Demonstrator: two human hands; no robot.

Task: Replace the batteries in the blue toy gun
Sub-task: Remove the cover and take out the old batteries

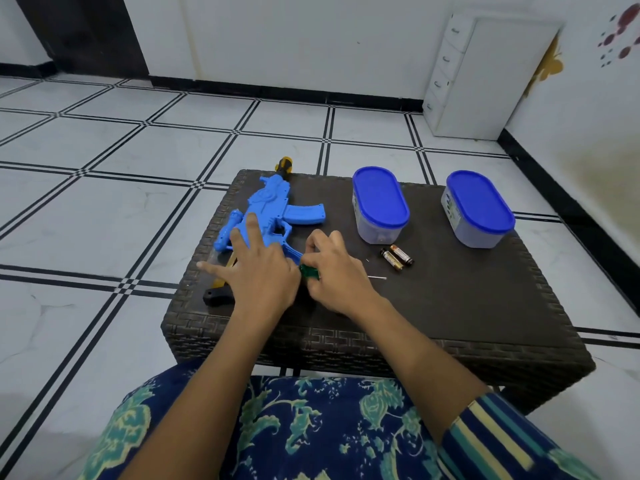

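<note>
The blue toy gun (268,209) lies on its side on the left part of the dark wicker table (450,306), its yellow-black muzzle over the far edge. My left hand (256,271) lies flat on the gun's rear half with fingers spread. My right hand (337,271) is closed around a green-handled screwdriver (309,272) next to the gun's grip; its metal tip (377,278) sticks out to the right. Two batteries (397,258) lie side by side on the table right of my right hand.
Two clear tubs with blue lids (380,199) (479,202) stand at the back of the table. A black and yellow stock part (219,292) shows under my left hand at the table's left edge. A white drawer unit (485,77) stands against the far wall.
</note>
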